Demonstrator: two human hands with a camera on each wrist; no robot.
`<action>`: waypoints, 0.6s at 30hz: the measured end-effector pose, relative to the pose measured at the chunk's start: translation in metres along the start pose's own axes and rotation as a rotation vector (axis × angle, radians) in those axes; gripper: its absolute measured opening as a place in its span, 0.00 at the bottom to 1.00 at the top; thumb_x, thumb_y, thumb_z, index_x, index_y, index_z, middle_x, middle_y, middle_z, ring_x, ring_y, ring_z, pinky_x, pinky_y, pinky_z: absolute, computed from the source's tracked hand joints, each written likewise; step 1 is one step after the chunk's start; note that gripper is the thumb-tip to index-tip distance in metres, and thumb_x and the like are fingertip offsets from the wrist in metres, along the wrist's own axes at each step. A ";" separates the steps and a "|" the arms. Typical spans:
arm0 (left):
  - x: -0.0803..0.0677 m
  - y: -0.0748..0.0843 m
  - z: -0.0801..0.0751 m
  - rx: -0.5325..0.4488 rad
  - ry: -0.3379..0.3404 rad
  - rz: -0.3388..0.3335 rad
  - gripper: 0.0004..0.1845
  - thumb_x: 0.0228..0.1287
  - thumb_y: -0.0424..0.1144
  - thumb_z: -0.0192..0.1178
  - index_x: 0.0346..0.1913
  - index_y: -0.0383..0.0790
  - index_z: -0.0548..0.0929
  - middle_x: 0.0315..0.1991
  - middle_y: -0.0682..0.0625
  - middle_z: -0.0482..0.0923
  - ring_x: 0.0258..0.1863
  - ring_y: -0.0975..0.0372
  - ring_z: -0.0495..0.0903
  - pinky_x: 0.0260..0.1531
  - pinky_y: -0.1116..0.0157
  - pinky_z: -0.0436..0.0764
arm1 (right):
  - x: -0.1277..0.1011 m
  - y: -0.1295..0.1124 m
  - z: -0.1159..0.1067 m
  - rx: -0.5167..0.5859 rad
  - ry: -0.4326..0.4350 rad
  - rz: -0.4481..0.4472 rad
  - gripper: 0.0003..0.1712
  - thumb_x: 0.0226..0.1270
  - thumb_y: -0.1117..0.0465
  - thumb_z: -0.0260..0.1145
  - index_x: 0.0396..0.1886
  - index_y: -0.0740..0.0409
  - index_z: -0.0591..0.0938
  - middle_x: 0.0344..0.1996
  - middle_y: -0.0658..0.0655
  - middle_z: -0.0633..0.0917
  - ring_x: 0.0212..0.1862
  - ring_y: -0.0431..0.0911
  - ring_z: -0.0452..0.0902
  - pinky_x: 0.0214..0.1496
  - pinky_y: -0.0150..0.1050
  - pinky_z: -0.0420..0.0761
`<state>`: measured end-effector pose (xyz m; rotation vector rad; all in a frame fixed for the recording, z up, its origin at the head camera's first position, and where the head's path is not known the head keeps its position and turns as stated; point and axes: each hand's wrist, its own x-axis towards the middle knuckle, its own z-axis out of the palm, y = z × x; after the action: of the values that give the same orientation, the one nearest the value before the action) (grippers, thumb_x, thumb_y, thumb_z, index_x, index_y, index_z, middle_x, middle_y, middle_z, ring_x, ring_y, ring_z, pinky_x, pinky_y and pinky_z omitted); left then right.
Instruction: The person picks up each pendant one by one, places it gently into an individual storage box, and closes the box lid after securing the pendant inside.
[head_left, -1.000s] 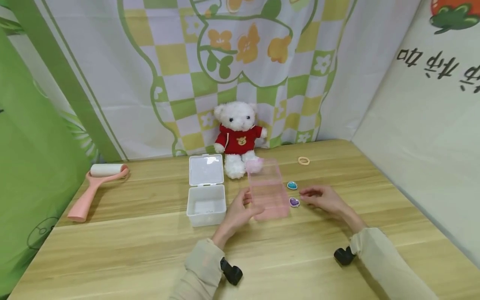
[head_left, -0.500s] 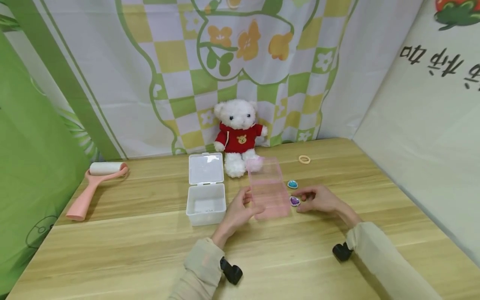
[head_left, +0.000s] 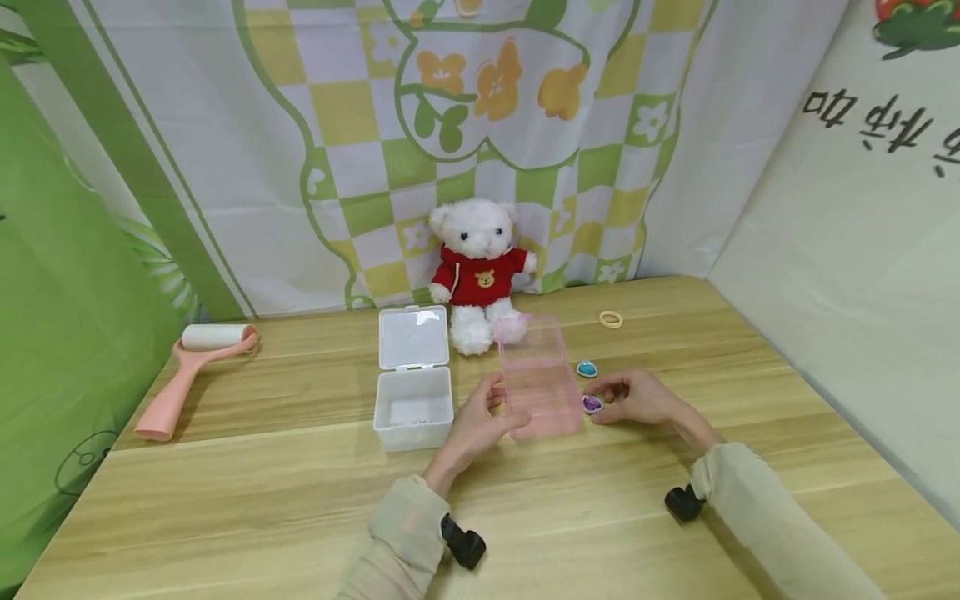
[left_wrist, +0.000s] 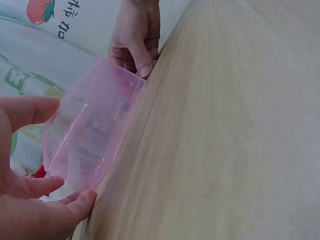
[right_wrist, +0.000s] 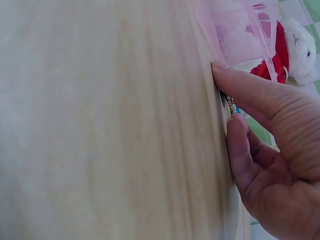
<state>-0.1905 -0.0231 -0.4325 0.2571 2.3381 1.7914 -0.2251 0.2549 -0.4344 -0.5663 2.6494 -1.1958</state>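
Head view: translucent pink plastic compartment box (head_left: 538,383) standing on light wooden table (head_left: 262,483), in front of white teddy bear in red sweater (head_left: 480,275). Left hand (head_left: 480,421) placed against the box's left side, thumb and fingers curled round its near corner. Right hand (head_left: 637,396) just right of the box, fingertips closed on small purple heart-shaped gem (head_left: 592,404) lying on the table beside the box wall. Small teal heart-shaped gem (head_left: 587,368) just behind, apart from the hand. Open clear white plastic box with raised lid (head_left: 413,379) left of the pink box. Yellow ring-shaped hair tie (head_left: 611,318) farther back on the right. Pink-handled lint roller (head_left: 191,367) at far left.

Left wrist view: pink box (left_wrist: 90,125) held between thumb and curled fingers of left hand (left_wrist: 30,200), base on the table (left_wrist: 225,125). Right hand (left_wrist: 135,35) seen at the box's far end, fingertips down at the table surface.

Right wrist view: right hand (right_wrist: 270,155) with thumb and forefinger pinched together on the gem, mostly hidden; only a thin dark edge showing. Pink box (right_wrist: 235,30) just beyond the thumb tip, bear (right_wrist: 295,45) behind.
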 end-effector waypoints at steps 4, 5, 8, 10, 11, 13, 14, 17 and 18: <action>-0.001 0.002 0.000 0.007 0.002 0.000 0.42 0.46 0.44 0.67 0.64 0.36 0.61 0.56 0.39 0.68 0.56 0.50 0.67 0.54 0.54 0.67 | 0.001 0.000 0.000 0.000 -0.006 -0.014 0.22 0.42 0.58 0.75 0.41 0.58 0.81 0.26 0.58 0.75 0.26 0.41 0.67 0.26 0.31 0.69; -0.001 0.002 -0.001 0.006 0.002 0.000 0.42 0.46 0.44 0.67 0.64 0.36 0.61 0.56 0.39 0.68 0.57 0.50 0.67 0.54 0.55 0.67 | 0.002 -0.001 0.000 0.005 -0.011 -0.017 0.23 0.42 0.59 0.75 0.41 0.59 0.81 0.26 0.59 0.75 0.26 0.42 0.66 0.26 0.31 0.69; -0.002 0.002 0.000 0.019 0.003 0.008 0.42 0.46 0.45 0.67 0.64 0.36 0.61 0.56 0.38 0.68 0.56 0.49 0.67 0.53 0.56 0.68 | 0.002 -0.002 0.000 0.014 -0.025 -0.020 0.23 0.43 0.59 0.75 0.42 0.58 0.81 0.27 0.60 0.74 0.26 0.42 0.66 0.26 0.31 0.69; -0.002 0.001 0.000 0.024 0.004 0.012 0.42 0.46 0.45 0.67 0.64 0.36 0.62 0.56 0.38 0.68 0.56 0.49 0.67 0.53 0.55 0.69 | 0.002 -0.002 0.000 0.009 -0.029 -0.021 0.22 0.42 0.58 0.75 0.41 0.56 0.81 0.27 0.60 0.74 0.26 0.42 0.66 0.26 0.31 0.69; -0.003 0.002 0.000 0.022 0.002 0.009 0.42 0.45 0.45 0.67 0.64 0.37 0.62 0.56 0.38 0.68 0.56 0.49 0.67 0.53 0.55 0.68 | 0.002 -0.002 0.000 0.005 -0.030 -0.023 0.22 0.42 0.58 0.75 0.40 0.56 0.82 0.26 0.59 0.74 0.26 0.42 0.66 0.27 0.32 0.69; -0.003 0.002 0.000 0.020 0.003 0.006 0.42 0.45 0.45 0.68 0.64 0.37 0.62 0.56 0.38 0.68 0.56 0.49 0.67 0.53 0.55 0.68 | 0.002 -0.002 0.000 -0.017 -0.023 -0.033 0.21 0.41 0.57 0.76 0.38 0.55 0.82 0.26 0.58 0.75 0.26 0.42 0.66 0.27 0.32 0.69; -0.003 0.002 0.000 0.007 0.000 0.001 0.42 0.45 0.45 0.68 0.64 0.38 0.62 0.56 0.38 0.68 0.56 0.49 0.67 0.54 0.54 0.67 | 0.002 -0.002 0.001 -0.028 -0.017 -0.038 0.20 0.41 0.57 0.76 0.38 0.54 0.82 0.26 0.57 0.75 0.26 0.41 0.66 0.27 0.31 0.69; -0.002 0.002 0.000 -0.005 0.001 -0.008 0.42 0.45 0.43 0.68 0.64 0.39 0.61 0.56 0.38 0.68 0.57 0.49 0.67 0.54 0.53 0.67 | 0.001 -0.002 0.001 -0.066 -0.003 -0.060 0.19 0.41 0.56 0.76 0.36 0.54 0.82 0.25 0.55 0.76 0.26 0.41 0.67 0.27 0.31 0.69; -0.002 0.001 0.000 -0.003 0.003 -0.007 0.42 0.45 0.43 0.68 0.64 0.39 0.61 0.56 0.38 0.68 0.56 0.49 0.67 0.54 0.53 0.67 | 0.002 -0.002 0.002 -0.079 0.001 -0.065 0.19 0.41 0.55 0.76 0.36 0.53 0.82 0.24 0.54 0.76 0.26 0.41 0.67 0.27 0.31 0.70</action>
<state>-0.1884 -0.0231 -0.4311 0.2456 2.3348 1.7930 -0.2255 0.2518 -0.4338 -0.6701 2.7081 -1.1130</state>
